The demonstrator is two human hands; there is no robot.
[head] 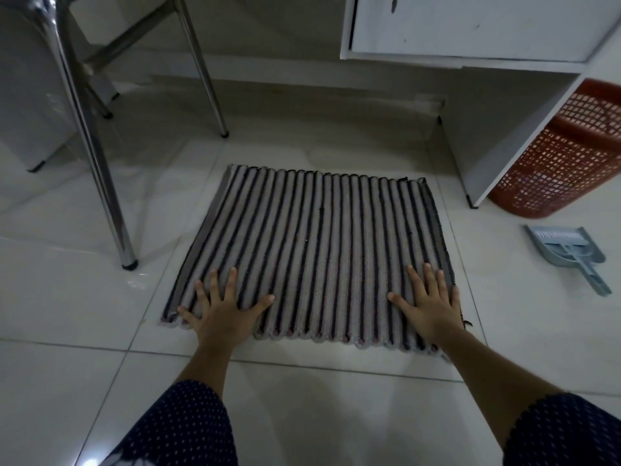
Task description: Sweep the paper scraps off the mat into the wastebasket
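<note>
Head view: a striped woven mat [316,253], grey with dark lines, lies flat on the glossy white tiled floor [67,297] in the middle of the frame. Both hands press on its near edge with fingers spread. The left hand [225,306] sits at the lower left corner of the mat, the right hand [428,302] at the lower right, and neither grip is closed on anything; both are flat and released.

No paper scraps can be made out on the mat in this dim light, beyond a tiny pale speck near its centre that is too small to name. The red plastic mesh wastebasket [568,153] stands at the right edge of the frame, partly behind the white desk panel [497,142]. A grey plastic dustpan with a small brush lying in it [568,252] rests on the floor just below the basket, apart from the mat.

The hands seem to be smoothing the mat flat. To do this well, keep the palms low and even so the weave lies without ripples, and check the ribs for any caught bits. Chrome chair legs [100,163] stand at the upper left.
</note>
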